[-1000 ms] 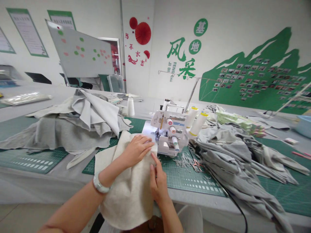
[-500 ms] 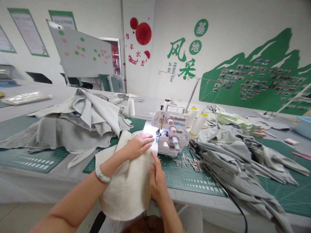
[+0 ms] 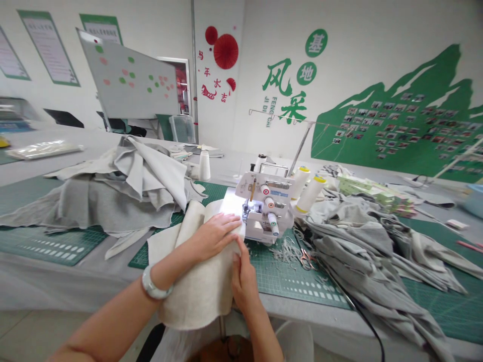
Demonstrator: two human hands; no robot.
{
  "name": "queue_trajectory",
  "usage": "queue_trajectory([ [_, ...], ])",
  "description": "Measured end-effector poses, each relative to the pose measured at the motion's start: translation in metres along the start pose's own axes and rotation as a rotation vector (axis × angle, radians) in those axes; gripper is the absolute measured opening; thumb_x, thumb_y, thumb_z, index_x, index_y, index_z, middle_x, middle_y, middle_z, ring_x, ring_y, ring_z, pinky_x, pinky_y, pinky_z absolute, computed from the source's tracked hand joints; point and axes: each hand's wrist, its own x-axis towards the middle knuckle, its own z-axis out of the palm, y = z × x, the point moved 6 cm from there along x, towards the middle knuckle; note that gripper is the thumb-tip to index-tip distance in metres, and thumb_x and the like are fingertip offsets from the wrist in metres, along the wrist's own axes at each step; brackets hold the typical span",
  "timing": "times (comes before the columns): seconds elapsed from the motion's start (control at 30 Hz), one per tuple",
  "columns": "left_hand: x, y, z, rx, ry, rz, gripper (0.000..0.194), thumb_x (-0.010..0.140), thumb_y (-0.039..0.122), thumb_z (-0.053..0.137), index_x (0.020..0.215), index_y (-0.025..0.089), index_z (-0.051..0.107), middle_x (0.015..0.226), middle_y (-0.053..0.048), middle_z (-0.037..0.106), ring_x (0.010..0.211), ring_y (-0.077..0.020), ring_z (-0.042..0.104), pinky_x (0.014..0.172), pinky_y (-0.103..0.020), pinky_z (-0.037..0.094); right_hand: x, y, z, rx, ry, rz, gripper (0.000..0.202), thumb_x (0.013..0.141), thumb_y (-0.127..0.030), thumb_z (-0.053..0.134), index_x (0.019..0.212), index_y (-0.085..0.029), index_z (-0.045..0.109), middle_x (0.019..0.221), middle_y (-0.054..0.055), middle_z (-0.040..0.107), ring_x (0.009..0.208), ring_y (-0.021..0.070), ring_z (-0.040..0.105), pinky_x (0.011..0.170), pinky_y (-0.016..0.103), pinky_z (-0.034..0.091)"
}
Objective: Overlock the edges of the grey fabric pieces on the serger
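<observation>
Apparently edge-feeding: left hand (image 3: pixel 216 235) flat, grip unclosed, on cream woven cloth (image 3: pixel 202 291) at lower centre, right hand (image 3: pixel 244 276) at its edge, pinch unclear, by white overlock sewing machine (image 3: pixel 260 229); next move likely needs edge kept straight.

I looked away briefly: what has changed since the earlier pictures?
The cream cloth has moved forward, its near edge now closer to the sewing machine. The left hand and right hand stay on it; the scissors lie where they were.
</observation>
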Motion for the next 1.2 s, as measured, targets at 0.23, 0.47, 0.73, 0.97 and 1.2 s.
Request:
queue_trajectory([
  [0.23,0.009,-0.02,0.002,-0.071,-0.016,0.047,0.041,0.101,0.034,0.034,0.136,0.018,0.05,0.144,-0.01,0.048,0.136,-0.0221,0.039,0.116,-0.046,0.026,0.002,-0.002,-0.001,-0.003,-0.001,0.01,0.05,0.1,-0.02,0.03,0.15,-0.022,0.028,0.145,0.008,0.049,0.131,0.0185,0.048,0.102,0.032,0.047],
  [0.47,0.013,-0.014,-0.005,0.011,-0.001,0.112,0.038,0.1,0.03,0.036,0.129,0.016,0.055,0.138,-0.012,0.053,0.13,-0.0248,0.045,0.111,-0.047,0.032,0.003,-0.003,0.0,-0.029,-0.013,0.05,0.052,0.1,-0.021,0.031,0.152,-0.021,0.023,0.136,0.01,0.058,0.118,0.0202,0.061,0.092,0.03,0.051],
  [0.73,-0.011,0.018,-0.01,0.042,0.097,0.019,0.033,0.099,0.029,0.041,0.126,0.018,0.054,0.129,-0.01,0.058,0.122,-0.0232,0.05,0.105,-0.043,0.039,0.004,-0.004,0.003,-0.031,-0.051,0.039,0.052,0.101,-0.022,0.025,0.153,-0.019,0.021,0.131,0.011,0.062,0.103,0.0205,0.068,0.085,0.031,0.054],
  [0.97,-0.008,0.001,0.0,-0.02,0.098,0.007,0.037,0.099,0.031,0.041,0.131,0.018,0.052,0.136,-0.011,0.054,0.129,-0.0225,0.045,0.111,-0.044,0.035,0.001,0.002,0.001,-0.059,-0.035,0.083,0.052,0.101,-0.028,0.023,0.152,-0.017,0.025,0.126,0.013,0.064,0.102,0.0224,0.068,0.082,0.031,0.055],
  [1.2,-0.005,-0.006,-0.004,0.014,0.072,0.036,0.037,0.099,0.027,0.04,0.133,0.019,0.051,0.139,-0.01,0.052,0.131,-0.0218,0.044,0.112,-0.045,0.034,0.003,0.0,-0.001,-0.084,-0.026,0.084,0.051,0.101,-0.027,0.025,0.152,-0.021,0.024,0.133,0.011,0.06,0.097,0.0212,0.07,0.082,0.031,0.054],
])
